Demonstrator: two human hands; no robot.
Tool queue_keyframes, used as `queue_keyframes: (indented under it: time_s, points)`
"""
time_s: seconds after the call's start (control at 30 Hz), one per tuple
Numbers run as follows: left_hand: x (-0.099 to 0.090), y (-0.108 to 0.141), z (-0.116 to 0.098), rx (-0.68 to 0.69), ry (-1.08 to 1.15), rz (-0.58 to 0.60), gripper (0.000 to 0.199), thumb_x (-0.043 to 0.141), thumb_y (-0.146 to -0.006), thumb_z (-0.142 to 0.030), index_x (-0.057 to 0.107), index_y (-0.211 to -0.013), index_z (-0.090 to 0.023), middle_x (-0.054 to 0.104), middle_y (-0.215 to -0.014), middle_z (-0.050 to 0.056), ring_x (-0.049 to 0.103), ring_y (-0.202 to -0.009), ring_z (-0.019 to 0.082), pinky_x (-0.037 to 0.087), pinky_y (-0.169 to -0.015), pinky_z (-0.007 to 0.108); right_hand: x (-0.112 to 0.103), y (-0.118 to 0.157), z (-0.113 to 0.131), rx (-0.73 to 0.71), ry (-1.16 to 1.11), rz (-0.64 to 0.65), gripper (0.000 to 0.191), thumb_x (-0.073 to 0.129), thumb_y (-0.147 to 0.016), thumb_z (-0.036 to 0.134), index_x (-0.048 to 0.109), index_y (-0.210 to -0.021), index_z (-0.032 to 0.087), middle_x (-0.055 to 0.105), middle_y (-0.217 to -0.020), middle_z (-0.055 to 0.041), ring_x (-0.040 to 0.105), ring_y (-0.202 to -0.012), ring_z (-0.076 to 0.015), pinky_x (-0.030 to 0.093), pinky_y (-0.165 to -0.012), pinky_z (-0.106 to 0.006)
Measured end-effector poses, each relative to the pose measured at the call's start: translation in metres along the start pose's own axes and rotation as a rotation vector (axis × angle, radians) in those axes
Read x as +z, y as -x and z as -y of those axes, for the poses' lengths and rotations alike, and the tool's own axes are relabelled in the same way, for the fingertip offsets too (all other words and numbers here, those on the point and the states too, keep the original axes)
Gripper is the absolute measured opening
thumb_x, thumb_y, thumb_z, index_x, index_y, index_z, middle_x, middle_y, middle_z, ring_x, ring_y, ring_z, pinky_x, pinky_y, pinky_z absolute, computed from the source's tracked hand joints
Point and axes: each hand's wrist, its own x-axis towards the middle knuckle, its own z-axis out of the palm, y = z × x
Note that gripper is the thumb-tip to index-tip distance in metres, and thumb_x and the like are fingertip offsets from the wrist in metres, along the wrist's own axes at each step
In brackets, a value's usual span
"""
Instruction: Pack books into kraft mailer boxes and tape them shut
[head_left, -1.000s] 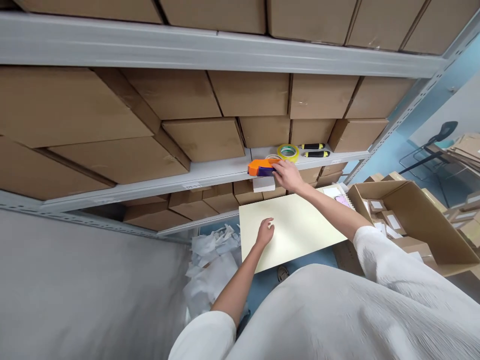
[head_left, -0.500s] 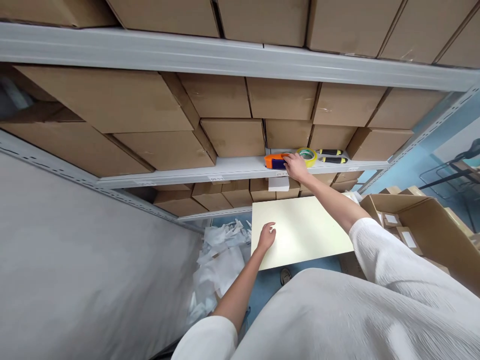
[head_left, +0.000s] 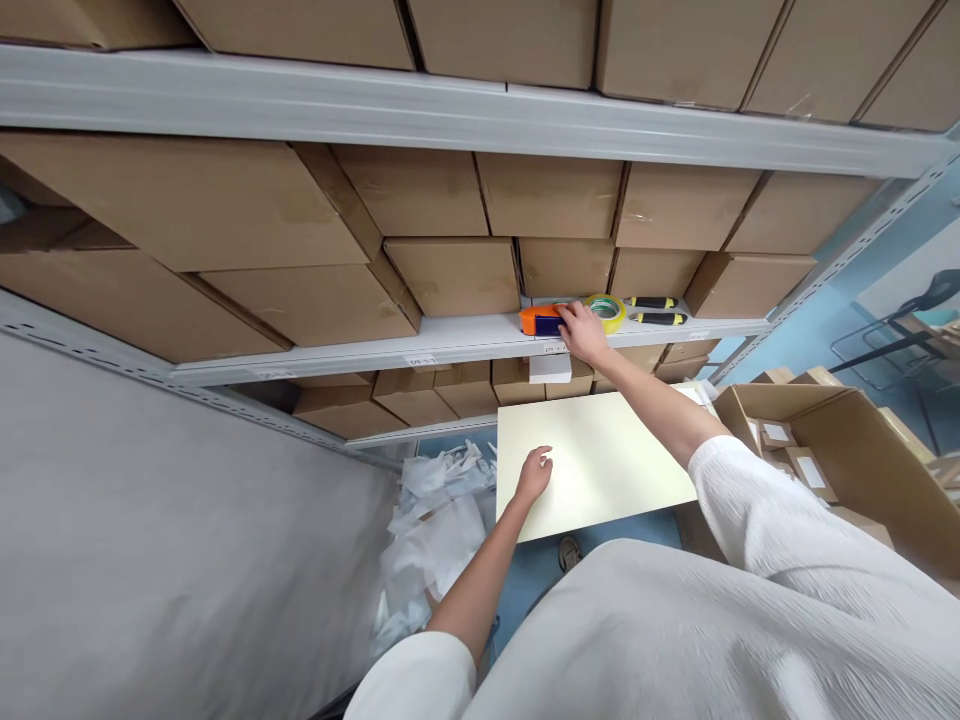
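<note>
My right hand (head_left: 585, 332), the nearer, clasps the orange dispenser (head_left: 536, 321) lying lengthwise along the shelf (head_left: 469, 331); my left hand (head_left: 534, 474) curls loosely open.

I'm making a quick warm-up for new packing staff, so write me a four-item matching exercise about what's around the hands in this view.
Things
1. Tape dispenser
2. Tape roll
3. Utility knives
4. Left hand

Descriptions
A. Black and yellow, lying side by side on the shelf
B. Over the cream board, fingers loosely curled
C. Orange and dark blue, with the right hand on one end
D. A yellow ring, between the right hand and the pair of black-handled tools

Pairs: 1-C, 2-D, 3-A, 4-B
</note>
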Motion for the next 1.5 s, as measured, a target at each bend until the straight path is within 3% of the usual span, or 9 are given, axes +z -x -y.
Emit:
queue_keyframes:
  time_s: [0.1, 0.3, 0.57, 0.77, 0.93, 1.17, 1.33, 1.5]
  points:
    - [0.005, -0.001, -0.002, -0.014, -0.002, 0.013, 0.03, 0.062, -0.088, -0.016, 0.075, -0.115, -0.021, 0.073, -0.133, 0.013, 0.076, -0.115, 0.026, 0.059, -0.11, 0.045, 0.004, 0.033, -0.003, -0.043, -0.069, -0.054, 0.048, 0.044, -0.11, 0.025, 0.059, -0.155, 0.015, 0.056, -0.146, -0.0205, 0.052, -0.127, -0.0356, 0.045, -0.108, -0.05]
    - [0.032, -0.004, -0.002, 0.006, -0.025, 0.12, 0.029, 0.064, -0.089, -0.02, 0.076, -0.115, -0.021, 0.073, -0.132, 0.013, 0.076, -0.114, 0.026, 0.059, -0.109, 0.046, 0.028, 0.153, -0.036, 0.041, -0.112, 0.095, 0.04, 0.048, -0.107, 0.021, 0.069, -0.141, 0.018, 0.061, -0.142, -0.0183, 0.056, -0.123, -0.0321, 0.046, -0.106, -0.046]
    - [0.092, -0.009, -0.028, 0.026, -0.065, 0.254, 0.029, 0.064, -0.088, -0.017, 0.076, -0.114, -0.022, 0.075, -0.131, 0.012, 0.076, -0.112, 0.026, 0.057, -0.113, 0.048, 0.043, 0.304, -0.125, 0.369, -0.171, 0.277, 0.04, 0.05, -0.103, 0.015, 0.073, -0.134, 0.018, 0.066, -0.139, -0.0158, 0.06, -0.125, -0.0296, 0.047, -0.11, -0.045]
    - [0.127, -0.002, -0.046, 0.012, -0.071, 0.274, 0.029, 0.063, -0.089, -0.015, 0.076, -0.114, -0.02, 0.073, -0.135, 0.014, 0.076, -0.115, 0.027, 0.056, -0.114, 0.048, 0.043, 0.376, -0.202, 0.683, -0.14, 0.368, 0.04, 0.048, -0.102, 0.015, 0.073, -0.133, 0.015, 0.066, -0.144, -0.0166, 0.058, -0.131, -0.0306, 0.043, -0.114, -0.043]
    - [0.151, 0.01, -0.042, -0.027, -0.081, 0.222, 0.027, 0.066, -0.089, -0.022, 0.076, -0.115, -0.022, 0.075, -0.133, 0.013, 0.077, -0.114, 0.028, 0.059, -0.11, 0.048, 0.053, 0.392, -0.255, 0.831, -0.119, 0.504, 0.036, 0.056, -0.097, 0.02, 0.067, -0.131, 0.019, 0.066, -0.147, -0.0152, 0.052, -0.138, -0.0357, 0.042, -0.109, -0.047]
    - [0.174, 0.029, -0.03, -0.117, -0.155, 0.178, 0.032, 0.059, -0.091, -0.02, 0.075, -0.119, -0.022, 0.075, -0.136, 0.012, 0.076, -0.117, 0.027, 0.057, -0.113, 0.048, 0.088, 0.365, -0.306, 0.704, -0.131, 0.617, 0.037, 0.063, -0.085, 0.017, 0.061, -0.121, 0.025, 0.06, -0.149, -0.0089, 0.049, -0.133, -0.0345, 0.042, -0.106, -0.046]
    - [0.183, 0.042, -0.027, -0.169, -0.164, 0.125, 0.033, 0.057, -0.091, -0.019, 0.075, -0.118, -0.022, 0.076, -0.135, 0.012, 0.076, -0.117, 0.027, 0.057, -0.113, 0.048, 0.11, 0.353, -0.326, 0.688, -0.151, 0.66, 0.039, 0.06, -0.084, 0.016, 0.06, -0.122, 0.025, 0.058, -0.146, -0.011, 0.049, -0.131, -0.0362, 0.041, -0.108, -0.05]
    - [0.184, 0.05, -0.027, -0.171, -0.142, 0.091, 0.03, 0.059, -0.09, -0.022, 0.076, -0.115, -0.023, 0.077, -0.133, 0.011, 0.077, -0.114, 0.026, 0.059, -0.111, 0.048, 0.118, 0.359, -0.333, 0.679, -0.164, 0.679, 0.041, 0.06, -0.083, 0.016, 0.062, -0.123, 0.026, 0.059, -0.144, -0.011, 0.05, -0.129, -0.0365, 0.042, -0.107, -0.052]
